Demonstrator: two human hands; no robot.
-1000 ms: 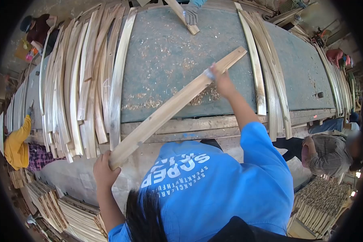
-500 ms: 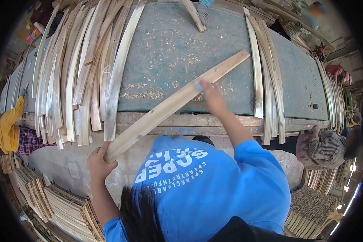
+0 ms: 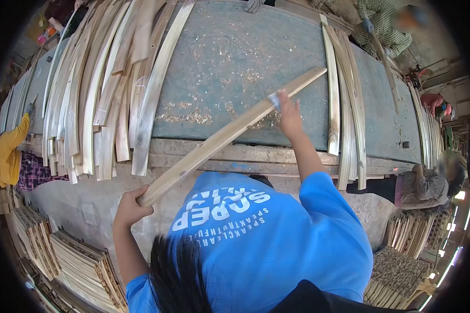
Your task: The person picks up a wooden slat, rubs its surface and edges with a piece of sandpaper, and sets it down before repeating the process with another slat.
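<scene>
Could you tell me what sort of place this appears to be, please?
Probably a woodworking shop: wood shavings are scattered on a long table, planks lie side by side across it, and boards are stacked nearby.

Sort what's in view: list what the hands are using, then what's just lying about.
In use:
- slanting board
- left hand, gripping its lower end
- right hand, at a small, blurred pale item on the board

Lying about:
- boards on the left
- boards on the right
- wood shavings
- stacked wood
</scene>
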